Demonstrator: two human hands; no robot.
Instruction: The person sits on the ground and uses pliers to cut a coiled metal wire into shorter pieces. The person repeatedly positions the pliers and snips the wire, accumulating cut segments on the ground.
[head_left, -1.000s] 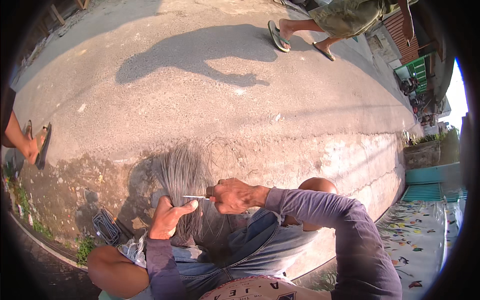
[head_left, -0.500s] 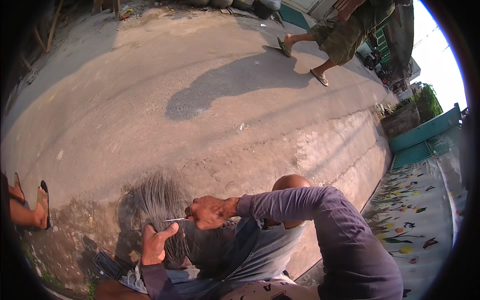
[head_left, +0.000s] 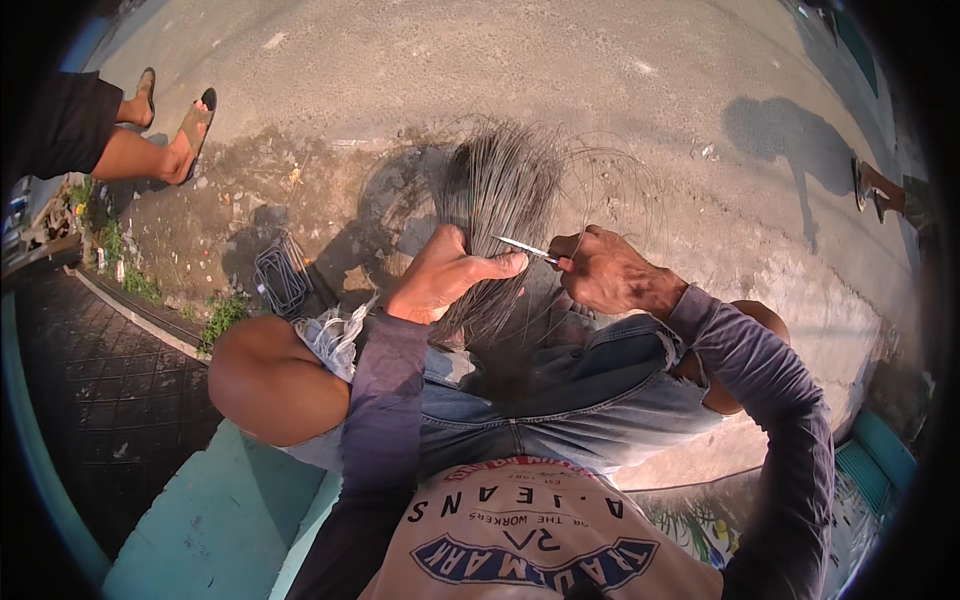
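- The pale shirt (head_left: 545, 538) on the person's chest carries printed lettering, set upside down to the camera.
- Nearest its neckline, red lettering (head_left: 525, 466) runs in a shallow arc, partly lost in the curve of the cloth.
- Just inside that arc stands a tiny dark line (head_left: 514, 480) of letters and digits.
- Large, widely spaced black capitals (head_left: 483, 499) spread across the chest.
- Beside them runs a line of smaller dark capitals (head_left: 545, 521).
- Farther down the shirt, a blue banner (head_left: 533, 564) shows a word in big pale capitals.
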